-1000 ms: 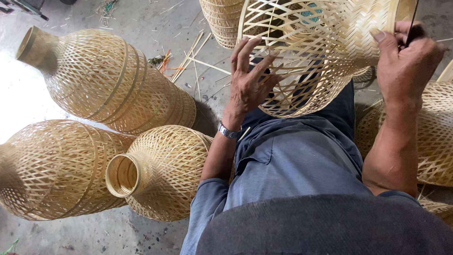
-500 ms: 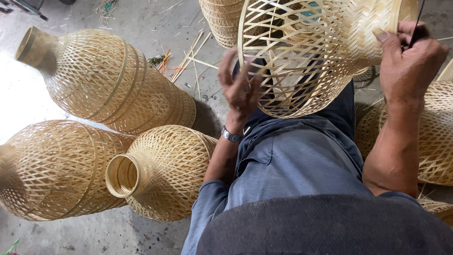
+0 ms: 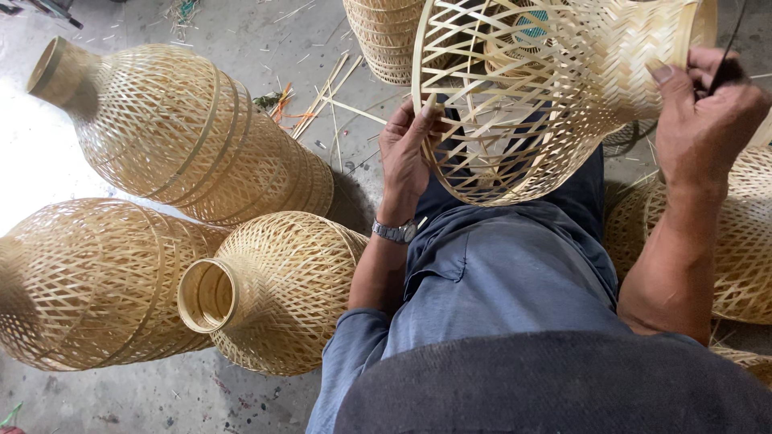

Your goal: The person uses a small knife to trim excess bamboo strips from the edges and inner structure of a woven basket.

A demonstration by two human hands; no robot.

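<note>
A half-woven bamboo lampshade (image 3: 555,88) rests over my lap, its open lattice end toward me and its tighter woven neck to the right. My left hand (image 3: 406,157), with a metal wristwatch, grips the wide rim of the lattice with the thumb over the edge. My right hand (image 3: 704,120) clasps the woven neck end and pinches a thin dark tool or strip that sticks up from the fingers.
Three finished bottle-shaped bamboo shades lie on the concrete floor at left: one large (image 3: 185,133), one at the far left (image 3: 88,281), one smaller by my knee (image 3: 273,289). More woven shades sit at top (image 3: 386,36) and right (image 3: 740,241). Loose bamboo strips (image 3: 322,100) litter the floor.
My left hand, spread open against the lattice a second ago, has curled and closed onto the rim. The shade has turned slightly. My right hand has stayed at the neck.
</note>
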